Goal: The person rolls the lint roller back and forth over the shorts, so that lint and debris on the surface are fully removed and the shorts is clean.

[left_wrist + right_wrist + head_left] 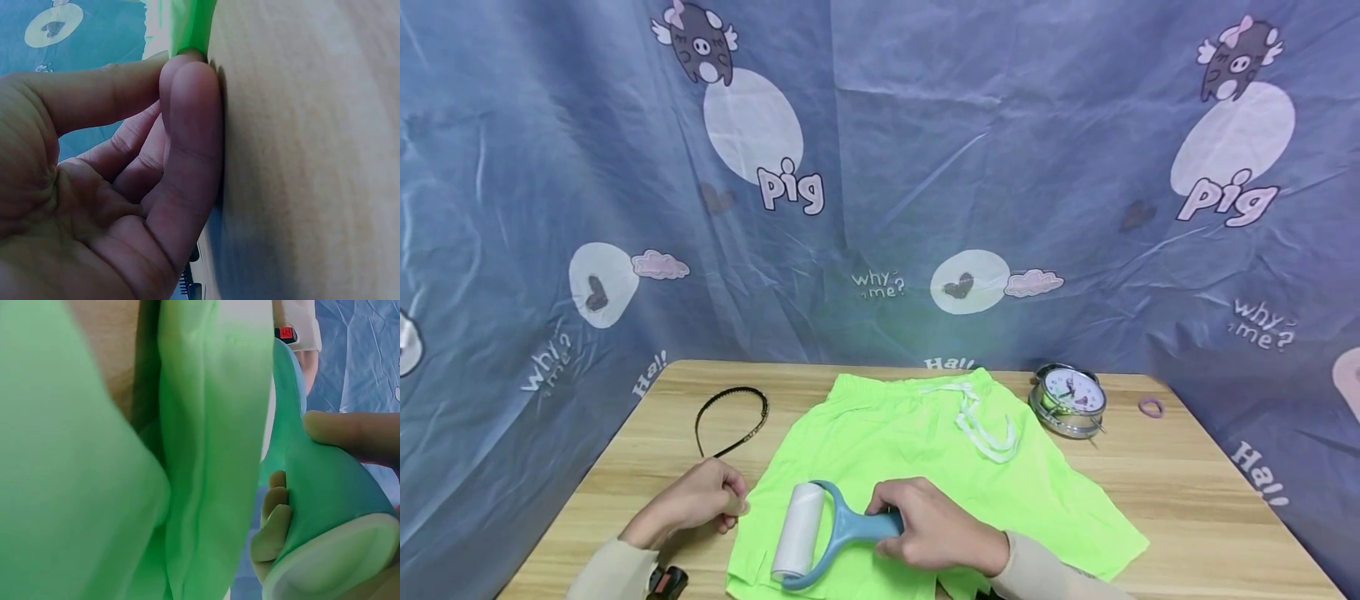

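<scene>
Neon green shorts (pixel 887 433) lie spread on the wooden table, waistband toward the back, with a white drawstring (pixel 981 429) loose on top. My right hand (pixel 936 525) grips the blue handle of a lint roller (pixel 842 533). Its white roll (pixel 800 529) is over the left leg of the shorts; whether it presses on the cloth I cannot tell. At the left edge of that leg, my left hand (pixel 700 498) pinches the fabric between thumb and fingertips. The left wrist view shows this pinched green cloth (pixel 190 25) close above the tabletop.
A black headband (pixel 765 408) lies behind my left hand. Toward the back right stand a silver alarm clock (pixel 1070 400) and, farther right, a purple hair tie (pixel 1151 407). A blue printed cloth (pixel 880 183) hangs behind the wooden table (pixel 1210 517).
</scene>
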Demonstrator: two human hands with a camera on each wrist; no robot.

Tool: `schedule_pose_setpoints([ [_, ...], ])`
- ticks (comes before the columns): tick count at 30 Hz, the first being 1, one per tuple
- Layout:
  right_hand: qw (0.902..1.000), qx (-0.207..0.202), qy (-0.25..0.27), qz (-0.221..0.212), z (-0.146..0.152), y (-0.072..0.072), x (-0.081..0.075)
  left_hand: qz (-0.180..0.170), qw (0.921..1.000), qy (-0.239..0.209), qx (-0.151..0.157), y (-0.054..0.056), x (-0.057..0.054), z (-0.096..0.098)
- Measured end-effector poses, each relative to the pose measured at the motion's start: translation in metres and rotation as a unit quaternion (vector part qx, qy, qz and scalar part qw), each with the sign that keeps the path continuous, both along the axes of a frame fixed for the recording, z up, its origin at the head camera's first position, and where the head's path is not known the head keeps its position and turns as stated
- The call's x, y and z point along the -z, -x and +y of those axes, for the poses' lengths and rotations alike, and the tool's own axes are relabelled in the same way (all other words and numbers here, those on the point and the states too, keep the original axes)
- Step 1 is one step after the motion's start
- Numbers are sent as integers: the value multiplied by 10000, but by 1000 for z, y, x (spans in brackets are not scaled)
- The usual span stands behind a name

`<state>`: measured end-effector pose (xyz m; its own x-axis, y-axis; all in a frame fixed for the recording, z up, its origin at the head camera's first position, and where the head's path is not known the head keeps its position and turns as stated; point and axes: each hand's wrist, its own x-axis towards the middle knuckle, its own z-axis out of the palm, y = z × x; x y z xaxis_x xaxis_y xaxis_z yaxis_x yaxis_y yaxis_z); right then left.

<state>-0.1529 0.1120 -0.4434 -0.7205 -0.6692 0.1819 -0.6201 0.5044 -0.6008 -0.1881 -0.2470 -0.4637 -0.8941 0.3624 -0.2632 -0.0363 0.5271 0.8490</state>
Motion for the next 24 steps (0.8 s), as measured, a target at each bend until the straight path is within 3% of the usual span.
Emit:
schedule_pose_setpoints([
  [24, 9994, 62, -8, -349, 55, -5, -12, -102, 9999, -78, 82, 2, -1, -1],
])
